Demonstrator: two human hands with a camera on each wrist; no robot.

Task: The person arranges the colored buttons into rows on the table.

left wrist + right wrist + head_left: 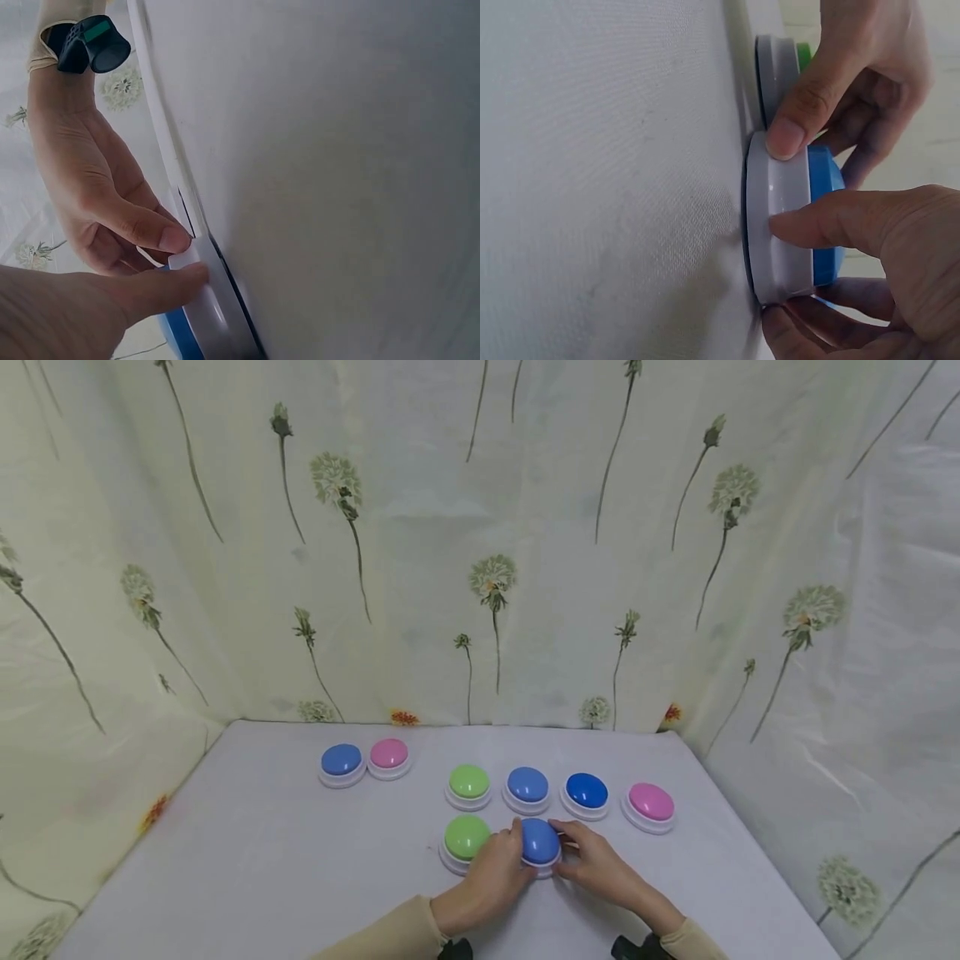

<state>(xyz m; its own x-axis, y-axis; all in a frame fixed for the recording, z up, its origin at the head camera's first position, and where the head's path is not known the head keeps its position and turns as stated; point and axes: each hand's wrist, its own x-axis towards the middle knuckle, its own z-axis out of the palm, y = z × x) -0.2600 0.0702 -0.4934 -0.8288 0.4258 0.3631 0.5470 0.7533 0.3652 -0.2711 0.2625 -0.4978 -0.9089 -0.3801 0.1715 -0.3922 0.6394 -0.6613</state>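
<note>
A blue push button (540, 841) with a round white base is between my two hands near the front middle of the table. My left hand (495, 870) grips its left side, and my right hand (600, 867) grips its right side. In the right wrist view both thumbs press on the white base (787, 180), which is level and right at the tabletop. The left wrist view also shows both thumbs on the base (221, 319). Just left of my left hand stands a green push button (467, 837), its right edge partly hidden.
Behind my hands runs a row: a green button (468, 782), a lighter blue button (527, 785), a dark blue button (587, 791) and a pink button (651, 802). Farther back left, another blue button (341, 760) and pink button (389, 753) stand together on the white table (262, 860).
</note>
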